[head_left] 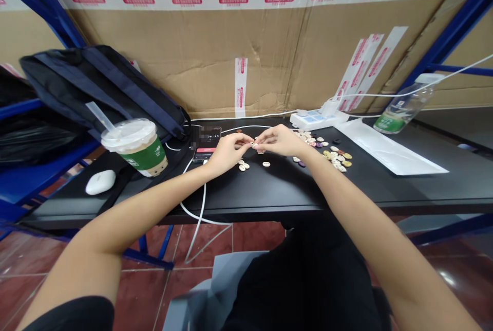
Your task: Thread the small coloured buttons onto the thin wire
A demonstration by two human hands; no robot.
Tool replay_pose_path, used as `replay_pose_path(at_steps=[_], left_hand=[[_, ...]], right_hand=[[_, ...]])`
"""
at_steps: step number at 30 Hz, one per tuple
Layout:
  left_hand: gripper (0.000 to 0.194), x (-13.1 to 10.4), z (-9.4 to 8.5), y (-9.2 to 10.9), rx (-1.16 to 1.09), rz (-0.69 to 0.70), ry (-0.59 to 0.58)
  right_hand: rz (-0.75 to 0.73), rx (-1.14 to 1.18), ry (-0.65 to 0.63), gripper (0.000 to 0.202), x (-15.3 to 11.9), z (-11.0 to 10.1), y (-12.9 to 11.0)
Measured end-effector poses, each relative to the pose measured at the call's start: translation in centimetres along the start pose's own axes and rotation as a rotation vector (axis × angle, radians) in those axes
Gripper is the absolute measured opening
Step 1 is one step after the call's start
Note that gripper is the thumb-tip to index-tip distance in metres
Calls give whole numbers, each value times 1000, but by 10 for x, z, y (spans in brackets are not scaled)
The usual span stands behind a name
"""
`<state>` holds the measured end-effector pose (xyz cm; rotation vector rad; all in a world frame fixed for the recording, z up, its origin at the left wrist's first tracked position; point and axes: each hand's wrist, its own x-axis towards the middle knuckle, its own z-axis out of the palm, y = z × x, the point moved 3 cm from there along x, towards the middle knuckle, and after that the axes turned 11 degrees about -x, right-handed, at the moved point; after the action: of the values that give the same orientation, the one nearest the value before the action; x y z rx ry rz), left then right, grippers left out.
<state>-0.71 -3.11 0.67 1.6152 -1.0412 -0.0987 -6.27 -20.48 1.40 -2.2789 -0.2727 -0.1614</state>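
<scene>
Over the middle of the dark table, my left hand and my right hand meet fingertip to fingertip. Both pinch a small whitish piece between them; its details are too small to tell. Below the hands lies a single cream oval piece, and a few similar cream pieces sit beside my left hand. To the right of my right hand are several mixed pieces, cream, pinkish and dark, and a cluster of yellowish and cream ones.
A phone with a white cable lies left of my left hand. Farther left are a lidded drink cup, a white case and a backpack. A power strip, white tray and bottle stand right. Cardboard rises behind.
</scene>
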Motion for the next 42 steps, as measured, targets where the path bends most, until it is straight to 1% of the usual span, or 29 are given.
replay_pose_path(at_steps=[3,7,13,20,25,29,31,32,34,36,39,42], left_hand=[[13,0,0,1,4,4,-7],[13,0,0,-1,-49,-15,5],[19,0,-1,0,-104,-2,-15],[27,0,-1,-1,-148,-7,-35],[26,1,-2,-1,-154,-18,-39],[23,1,-1,-1,-172,-19,-44],[18,1,-2,1,-107,16,-34],[16,1,-2,2,-35,49,-26],[16,-1,-3,5,176,131,-30],[22,-4,-3,6,404,191,-79],[21,-7,-3,2,649,183,-163],[15,-7,-5,-3,754,133,-187]], right_hand=[[-13,-12,1,32,0,-1,1],[-38,-7,-7,32,0,-1,2],[-60,9,0,28,-1,-1,1],[-64,16,2,32,-1,-1,0],[-78,30,-7,33,0,-1,3],[-110,74,1,33,-1,-1,0],[-116,76,8,32,-1,-1,-2],[-117,67,17,31,0,-1,-2],[-113,19,53,27,1,-2,-1],[-104,-78,96,23,2,-4,2],[-78,-238,135,22,4,-5,7],[-44,-334,150,24,4,-5,9]])
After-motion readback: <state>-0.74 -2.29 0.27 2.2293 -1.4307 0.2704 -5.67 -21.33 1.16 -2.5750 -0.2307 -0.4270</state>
